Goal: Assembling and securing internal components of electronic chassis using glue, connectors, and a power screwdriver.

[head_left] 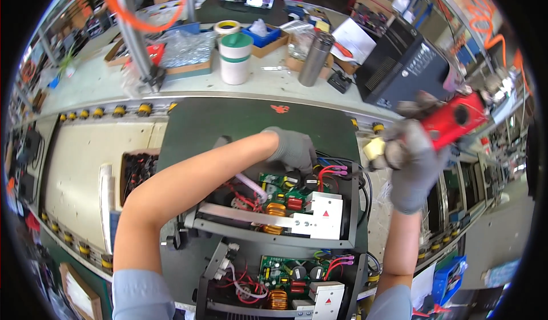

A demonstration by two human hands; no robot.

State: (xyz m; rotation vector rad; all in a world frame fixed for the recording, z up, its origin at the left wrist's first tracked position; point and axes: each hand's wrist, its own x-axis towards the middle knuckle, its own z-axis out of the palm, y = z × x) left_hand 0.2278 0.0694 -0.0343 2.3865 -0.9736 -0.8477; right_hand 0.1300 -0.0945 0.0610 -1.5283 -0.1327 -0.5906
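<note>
My left hand (294, 150), in a grey glove, reaches to the far edge of an open metal chassis (274, 239). Its fingers curl down beside black cables, closed, with the tips hidden. Inside the chassis are a green circuit board (273, 184), a copper-wound coil (275, 217), pink-red wires (328, 174) and a white plate (328, 211). My gloved right hand (414, 166) is raised at the right, closed around a red handheld tool (456, 121) with a metal fitting. Motion blurs the tool, so its exact kind is unclear. A second, similar chassis (357, 286) lies nearer to me.
Both chassis rest on a dark green board (228, 117) over a roller conveyor (98, 112). On the shelf behind stand a white-green cup (234, 69), a steel flask (315, 60) and a black computer case (399, 63). An orange hose (149, 26) hangs at upper left.
</note>
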